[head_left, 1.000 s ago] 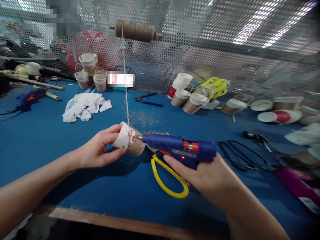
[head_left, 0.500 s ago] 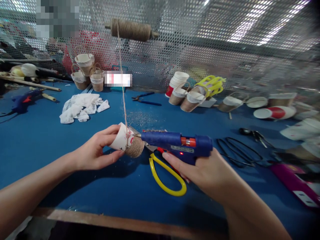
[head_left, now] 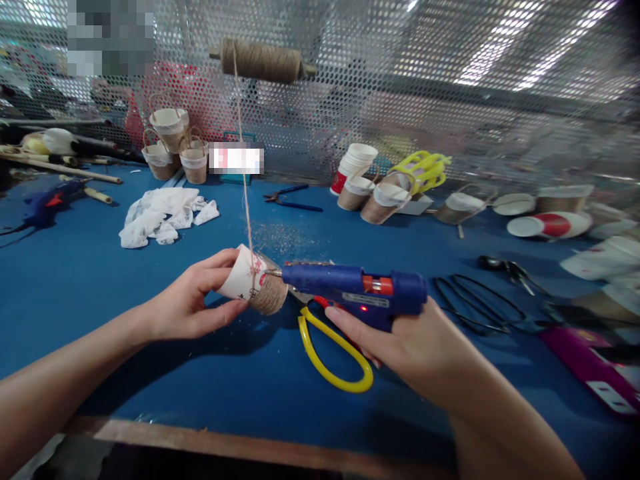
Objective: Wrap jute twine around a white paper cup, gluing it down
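Observation:
My left hand [head_left: 203, 293] grips a tilted paper cup [head_left: 239, 275] by its white, red-printed end. Twine is wound around the cup's other end, which points right and down. From the cup a taut strand of twine [head_left: 244, 167] runs up to a twine spool [head_left: 263, 61]. In my right hand [head_left: 400, 337] is a blue hot glue gun [head_left: 325, 279] with a lit red light. Its nozzle tip is at the cup, by the edge of the wound twine; whether it touches, I cannot tell. Yellow-handled scissors [head_left: 336, 353] lie below the gun, their blades partly hidden.
Twine-covered cups [head_left: 194, 165] with handles are stacked at the back left, near crumpled white cloth [head_left: 160, 212]. Pliers [head_left: 295, 205] lie behind the cup. More cups [head_left: 384, 203] and a black cable [head_left: 475, 310] are on the right. A second blue glue gun [head_left: 47, 203] lies far left.
Almost nothing differs. The glue gun and its nozzle have shifted very slightly at the cup, and the twine strand leans marginally further left.

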The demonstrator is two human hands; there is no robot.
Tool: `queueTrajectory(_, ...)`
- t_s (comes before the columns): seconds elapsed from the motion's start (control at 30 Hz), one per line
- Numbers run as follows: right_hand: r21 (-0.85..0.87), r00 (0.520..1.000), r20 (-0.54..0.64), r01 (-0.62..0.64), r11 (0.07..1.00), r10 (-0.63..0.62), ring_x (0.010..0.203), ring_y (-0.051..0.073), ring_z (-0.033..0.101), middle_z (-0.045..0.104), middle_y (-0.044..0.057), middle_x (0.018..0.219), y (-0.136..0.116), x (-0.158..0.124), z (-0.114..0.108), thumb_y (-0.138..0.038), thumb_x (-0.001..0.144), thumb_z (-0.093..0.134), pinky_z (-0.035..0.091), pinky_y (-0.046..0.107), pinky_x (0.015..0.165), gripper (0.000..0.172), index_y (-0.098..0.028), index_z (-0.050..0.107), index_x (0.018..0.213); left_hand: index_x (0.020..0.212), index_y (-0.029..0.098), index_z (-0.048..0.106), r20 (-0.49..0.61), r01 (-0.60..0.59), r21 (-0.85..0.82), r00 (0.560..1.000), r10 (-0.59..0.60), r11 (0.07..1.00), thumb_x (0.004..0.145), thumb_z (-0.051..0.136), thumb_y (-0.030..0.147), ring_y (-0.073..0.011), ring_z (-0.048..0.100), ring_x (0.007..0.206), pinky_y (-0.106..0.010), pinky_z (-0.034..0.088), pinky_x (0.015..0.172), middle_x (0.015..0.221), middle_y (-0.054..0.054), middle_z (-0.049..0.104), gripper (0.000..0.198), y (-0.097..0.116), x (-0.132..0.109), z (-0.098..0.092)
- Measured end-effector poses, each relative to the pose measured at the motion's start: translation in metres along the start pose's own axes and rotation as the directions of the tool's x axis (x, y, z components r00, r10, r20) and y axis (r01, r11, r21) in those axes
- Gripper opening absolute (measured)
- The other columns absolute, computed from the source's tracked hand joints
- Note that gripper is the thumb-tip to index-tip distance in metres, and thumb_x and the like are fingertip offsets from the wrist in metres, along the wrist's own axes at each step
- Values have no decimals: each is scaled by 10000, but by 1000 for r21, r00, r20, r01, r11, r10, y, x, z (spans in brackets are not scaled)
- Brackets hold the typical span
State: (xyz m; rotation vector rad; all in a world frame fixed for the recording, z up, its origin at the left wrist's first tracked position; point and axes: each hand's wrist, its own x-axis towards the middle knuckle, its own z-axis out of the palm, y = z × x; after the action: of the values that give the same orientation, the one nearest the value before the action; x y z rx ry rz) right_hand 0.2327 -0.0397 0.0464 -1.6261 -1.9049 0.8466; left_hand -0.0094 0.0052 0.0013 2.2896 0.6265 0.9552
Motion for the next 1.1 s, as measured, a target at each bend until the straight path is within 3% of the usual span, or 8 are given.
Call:
queueTrajectory(0.17, 5, 998, -47, 45, 999, -45, 414, 152, 487, 516, -7, 455, 0, -4, 1, -402, 754, 497, 436, 277, 409, 206, -238, 579, 660, 932, 149, 604, 5, -1, -17, 1000, 2, 1000, 773, 541, 85, -205, 550, 1014, -327, 455, 900, 1099, -106, 564, 182, -2, -1, 0)
queueTrajectory(0.4, -27, 1000, 2, 9, 1000, -9, 402, 134, 479, 531, -17, 466, 0, -1, 1, -377, 743, 522, 447, 258, 413, 173, -234, 562, 654, 923, 158, 604, 7, 23, -61, 1000, -23, 998, 780, 538, 101, -209, 542, 1013, -345, 462, 894, 1094, -101, 553, 168, -2, -1, 0)
queueTrajectory(0.53, -73, 996, -30, 82, 994, -85, 507, 161, 553, 615, 17, 563, 2, -4, 4, -375, 755, 488, 475, 272, 487, 199, -232, 616, 701, 939, 155, 603, 10, 37, -94, 999, -36, 995, 779, 541, 104, -209, 538, 1006, -344, 461, 892, 1077, -99, 551, 179, -4, -2, 1)
queueTrajectory(0.67, -131, 983, -91, 149, 980, -162, 520, 182, 551, 606, 24, 540, 8, -7, 7, -423, 716, 506, 457, 303, 479, 239, -238, 657, 716, 946, 166, 606, 10, 38, -107, 999, -38, 994, 786, 528, 93, -207, 532, 1014, -343, 459, 892, 1075, -94, 547, 192, -5, -2, 1)
queueTrajectory(0.9, -53, 997, -33, 75, 996, -76, 411, 137, 476, 533, -19, 467, 2, -2, 1, -370, 742, 538, 415, 273, 406, 179, -244, 569, 619, 948, 151, 595, 7, -18, -65, 1000, 18, 998, 773, 524, 62, -198, 538, 1015, -331, 455, 889, 1090, -101, 544, 208, -1, -1, 0)
queueTrajectory(1.1, -42, 999, 2, 47, 998, -47, 321, 109, 392, 419, -58, 329, 2, 2, -3, -367, 746, 559, 368, 257, 369, 355, -247, 411, 446, 926, 150, 599, 5, -46, -9, 999, 46, 999, 751, 539, 61, -213, 540, 1026, -332, 445, 904, 1111, -110, 548, 205, 3, -1, 0)
